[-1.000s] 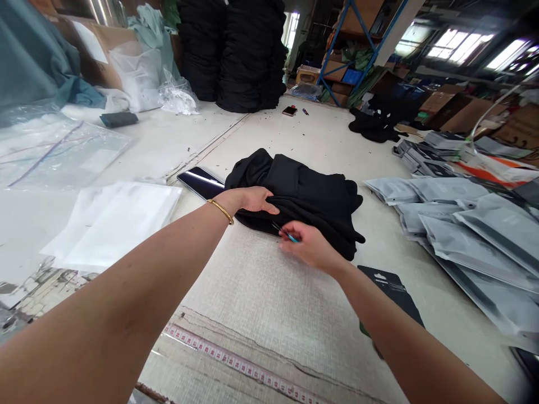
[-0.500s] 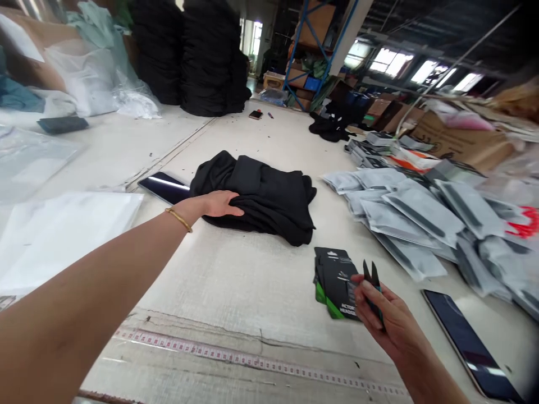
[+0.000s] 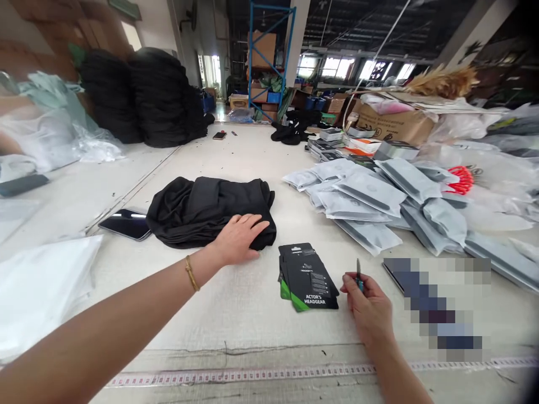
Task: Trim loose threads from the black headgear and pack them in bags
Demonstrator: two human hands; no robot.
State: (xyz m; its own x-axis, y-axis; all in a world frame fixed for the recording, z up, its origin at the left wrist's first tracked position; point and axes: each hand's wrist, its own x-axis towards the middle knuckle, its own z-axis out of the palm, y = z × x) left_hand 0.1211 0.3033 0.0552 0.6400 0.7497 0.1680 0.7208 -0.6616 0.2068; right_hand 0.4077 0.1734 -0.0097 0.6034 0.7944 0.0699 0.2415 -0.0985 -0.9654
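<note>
A folded pile of black fabric [image 3: 210,205] lies on the pale work table [image 3: 177,303]. My left hand [image 3: 238,240] rests on its near right edge, fingers spread and flat, gripping nothing that I can see. My right hand [image 3: 370,311] is closed around a small pair of thread snips [image 3: 359,274], dark blades pointing up and a bit of teal at the handle. Just left of that hand is a small stack of black cards [image 3: 309,280] with green corners, the top one printed "ACTOR'S HEADGEAR".
Grey-white packets [image 3: 362,193] are heaped on the right. A phone [image 3: 126,223] sits beside the fabric, and a partly pixelated dark device [image 3: 393,272] is at right. A measuring tape [image 3: 236,375] runs along the front. Tall black fabric stacks [image 3: 158,98] stand at the back left.
My left hand has slid from the fabric's left side to its near right edge. My right hand still holds the snips, now just right of the cards. The view has turned rightward.
</note>
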